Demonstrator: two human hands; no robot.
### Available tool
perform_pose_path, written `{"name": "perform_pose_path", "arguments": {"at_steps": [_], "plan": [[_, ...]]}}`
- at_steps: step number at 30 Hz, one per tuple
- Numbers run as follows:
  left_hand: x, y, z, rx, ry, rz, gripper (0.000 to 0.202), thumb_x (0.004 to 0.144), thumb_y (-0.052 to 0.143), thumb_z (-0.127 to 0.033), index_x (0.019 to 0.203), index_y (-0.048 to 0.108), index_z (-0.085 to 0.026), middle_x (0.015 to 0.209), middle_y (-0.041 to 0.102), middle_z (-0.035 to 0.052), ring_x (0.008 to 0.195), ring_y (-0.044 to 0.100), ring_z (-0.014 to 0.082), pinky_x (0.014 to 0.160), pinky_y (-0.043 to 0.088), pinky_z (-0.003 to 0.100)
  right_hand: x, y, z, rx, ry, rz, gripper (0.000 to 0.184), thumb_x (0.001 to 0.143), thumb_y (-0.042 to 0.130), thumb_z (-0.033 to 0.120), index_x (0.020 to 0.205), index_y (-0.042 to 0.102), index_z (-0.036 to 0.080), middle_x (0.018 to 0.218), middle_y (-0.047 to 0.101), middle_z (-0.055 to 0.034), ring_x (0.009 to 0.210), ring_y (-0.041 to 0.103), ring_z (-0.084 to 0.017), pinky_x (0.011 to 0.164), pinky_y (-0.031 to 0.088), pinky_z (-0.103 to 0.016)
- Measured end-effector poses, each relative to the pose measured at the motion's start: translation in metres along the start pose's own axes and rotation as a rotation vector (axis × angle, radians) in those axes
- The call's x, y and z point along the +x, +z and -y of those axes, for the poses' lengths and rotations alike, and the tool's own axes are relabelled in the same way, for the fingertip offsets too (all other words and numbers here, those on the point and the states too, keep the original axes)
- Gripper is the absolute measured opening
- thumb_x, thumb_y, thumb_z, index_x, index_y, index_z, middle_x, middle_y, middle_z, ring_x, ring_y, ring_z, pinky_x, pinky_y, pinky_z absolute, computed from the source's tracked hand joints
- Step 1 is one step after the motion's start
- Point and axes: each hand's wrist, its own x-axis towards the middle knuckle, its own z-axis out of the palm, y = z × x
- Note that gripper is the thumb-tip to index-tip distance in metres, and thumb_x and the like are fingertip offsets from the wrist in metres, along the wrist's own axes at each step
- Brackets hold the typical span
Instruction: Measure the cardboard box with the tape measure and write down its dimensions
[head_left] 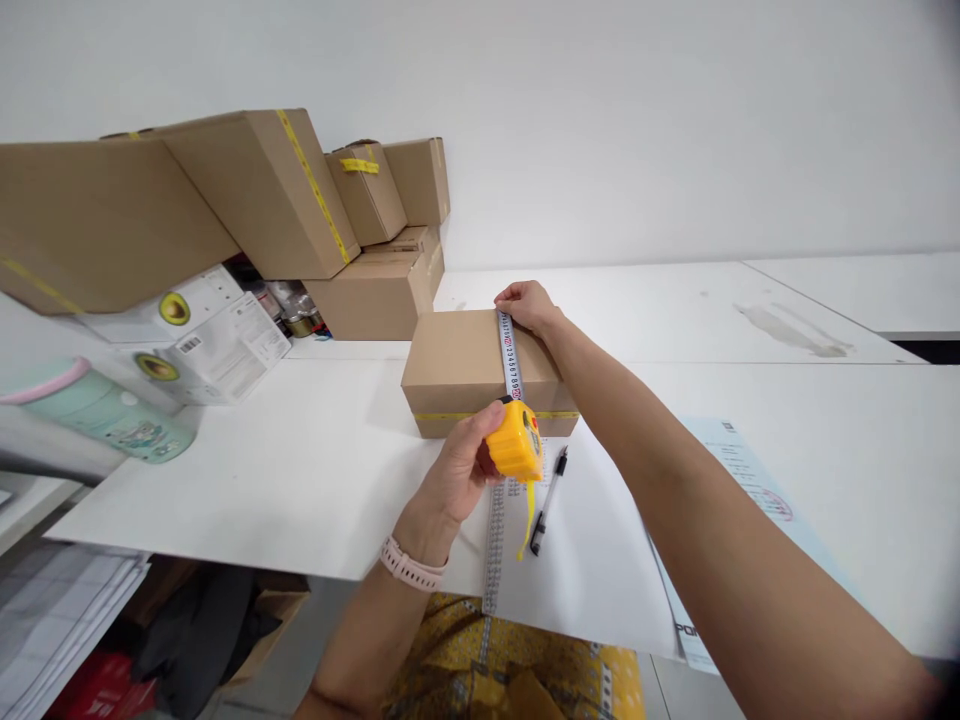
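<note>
A small brown cardboard box (pixel 457 350) with yellow tape along its side stands on the white table. My left hand (pixel 465 455) grips the yellow case of a tape measure (pixel 516 442) in front of the box. The blade (pixel 511 355) runs out across the box top to the far edge. There my right hand (pixel 527 303) pinches the blade's end between thumb and fingers. A yellow wrist strap dangles from the case over an open spiral notebook (pixel 592 560). On its page lies a black-capped pen (pixel 550 500).
Several cardboard boxes (pixel 255 190) are stacked at the back left, above white cartons (pixel 206 340) with avocado pictures. A mint green tumbler (pixel 112 415) stands at the left. Partly under the notebook lies a light blue printed sheet (pixel 750 480). A white wall rises behind the table.
</note>
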Motion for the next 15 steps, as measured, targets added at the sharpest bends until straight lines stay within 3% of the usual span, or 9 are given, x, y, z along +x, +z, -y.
{"name": "perform_pose_path", "arguments": {"at_steps": [5, 11, 15], "plan": [[-0.009, 0.003, 0.007, -0.035, 0.01, 0.042, 0.054, 0.069, 0.082, -0.063, 0.09, 0.074, -0.013, 0.074, 0.062, 0.0038, 0.057, 0.048, 0.0082, 0.041, 0.023, 0.017, -0.008, -0.005, 0.009, -0.135, 0.056, 0.045, 0.014, 0.08, 0.065, 0.034, 0.084, 0.07, 0.022, 0.092, 0.075, -0.0049, 0.085, 0.065, -0.024, 0.094, 0.046, -0.049], [-0.012, 0.003, 0.01, -0.056, 0.01, 0.019, 0.052, 0.069, 0.083, -0.062, 0.081, 0.072, -0.013, 0.071, 0.06, 0.0028, 0.057, 0.047, 0.0082, 0.04, 0.024, 0.016, -0.011, -0.007, 0.015, -0.146, 0.052, 0.048, 0.01, 0.083, 0.062, 0.029, 0.085, 0.069, 0.022, 0.097, 0.075, -0.0067, 0.088, 0.065, -0.025, 0.092, 0.047, -0.048], [-0.009, 0.003, 0.009, -0.044, 0.003, 0.011, 0.052, 0.069, 0.082, -0.061, 0.087, 0.074, -0.013, 0.074, 0.063, 0.004, 0.057, 0.05, 0.0091, 0.04, 0.024, 0.017, -0.009, -0.004, 0.011, -0.113, 0.041, 0.047, 0.008, 0.082, 0.063, 0.028, 0.081, 0.068, 0.021, 0.095, 0.074, -0.0075, 0.089, 0.065, -0.025, 0.092, 0.047, -0.048]]}}
